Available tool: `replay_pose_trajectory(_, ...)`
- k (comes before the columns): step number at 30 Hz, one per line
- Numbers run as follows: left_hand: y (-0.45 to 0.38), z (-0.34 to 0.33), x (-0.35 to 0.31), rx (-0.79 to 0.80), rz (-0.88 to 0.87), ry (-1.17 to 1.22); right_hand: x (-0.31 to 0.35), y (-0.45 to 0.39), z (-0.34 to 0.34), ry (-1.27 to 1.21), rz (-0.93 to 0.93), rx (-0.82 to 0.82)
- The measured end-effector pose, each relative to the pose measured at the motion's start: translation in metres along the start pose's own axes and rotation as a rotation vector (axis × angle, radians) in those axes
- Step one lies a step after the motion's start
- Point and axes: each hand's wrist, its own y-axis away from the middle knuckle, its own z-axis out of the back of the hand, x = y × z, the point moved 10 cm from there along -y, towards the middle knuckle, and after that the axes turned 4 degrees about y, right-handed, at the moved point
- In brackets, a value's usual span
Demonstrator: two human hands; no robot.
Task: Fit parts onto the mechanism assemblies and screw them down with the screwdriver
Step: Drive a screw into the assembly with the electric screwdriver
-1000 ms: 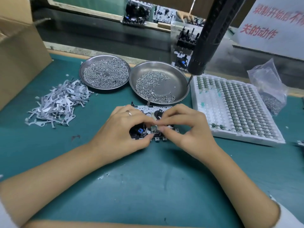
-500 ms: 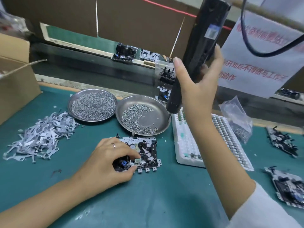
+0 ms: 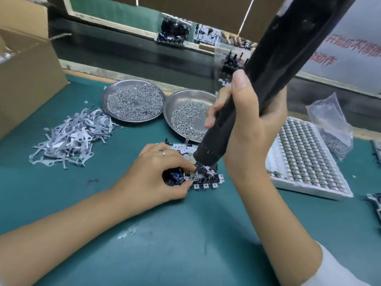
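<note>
A teal mat covers the workbench. Behind it a dark conveyor belt runs across, edged by a pale wooden rail. A brown cardboard box stands at the left, and a white sign with red writing hangs at the right

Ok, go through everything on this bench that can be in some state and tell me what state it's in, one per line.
Right hand: grips the screwdriver.
Screwdriver: tilted, tip down on the mechanism assembly.
Left hand: holds the mechanism assembly.
Mechanism assembly: flat on the mat.
Left screw dish: nearly full.
Right screw dish: partly full.
Cardboard box: open.
Parts tray: rows filled.
Plastic bag: holds small parts.
</note>
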Motion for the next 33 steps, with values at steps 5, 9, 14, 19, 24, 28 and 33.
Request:
replay_pose_trajectory(5, -0.001, 0.001, -0.004, -0.008, -0.025, -0.009, -0.002, 0.003, -0.002, -0.046, -0.024, -0.006)
replay_pose_trajectory(9, -0.001, 0.001, -0.005, -0.002, -0.03, -0.002, -0.005, 0.007, -0.003, -0.036, -0.021, -0.005)
replay_pose_trajectory(14, -0.001, 0.0, -0.004, 0.005, -0.005, -0.015, -0.003, 0.009, -0.005, -0.05, -0.01, 0.002)
replay_pose_trajectory(19, -0.002, 0.0, -0.004, 0.012, 0.013, -0.022, -0.005, 0.011, -0.009, -0.065, -0.005, 0.018)
replay_pose_trajectory(24, -0.002, 0.001, -0.005, 0.009, 0.008, -0.024, -0.004, 0.011, -0.009, -0.058, 0.008, 0.022)
replay_pose_trajectory(28, -0.002, 0.002, -0.006, 0.003, 0.004, -0.013, -0.003, 0.012, -0.009, -0.067, 0.016, 0.028)
replay_pose_trajectory(33, -0.001, 0.001, -0.004, -0.003, 0.006, -0.008, -0.005, 0.013, -0.009, -0.064, 0.002, 0.022)
